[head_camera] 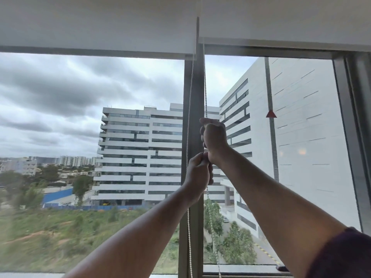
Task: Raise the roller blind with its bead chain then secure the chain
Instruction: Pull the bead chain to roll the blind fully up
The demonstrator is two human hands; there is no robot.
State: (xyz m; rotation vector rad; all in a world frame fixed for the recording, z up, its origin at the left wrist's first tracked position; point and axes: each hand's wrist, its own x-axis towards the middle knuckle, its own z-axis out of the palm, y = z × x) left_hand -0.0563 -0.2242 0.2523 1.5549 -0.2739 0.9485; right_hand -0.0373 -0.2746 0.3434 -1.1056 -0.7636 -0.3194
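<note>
Both hands up on the same strand of bead chain, stacked one over the other in front of the grey window post. Right hand on top, fist curled tight round the chain, knuckles facing away, thumb side up. Left hand right below it, touching the right wrist, fingers wrapped round the chain too. Chain pulled straight from the right fist up to the top of the frame, then hanging looser below the left hand, slanting down to the right toward the sill. Second strand dangling free just left of the post, not held by anything.

Roller blind already way up, bottom bar sitting near the top of the glass on the left pane. Another blind over the right pane, its bottom edge a touch higher. Dark sleeve showing on the right arm, left arm bare.

Outside: white office blocks with dark window bands, a little red triangle on the nearer one, cloudy sky, grass and a blue fence down below.
</note>
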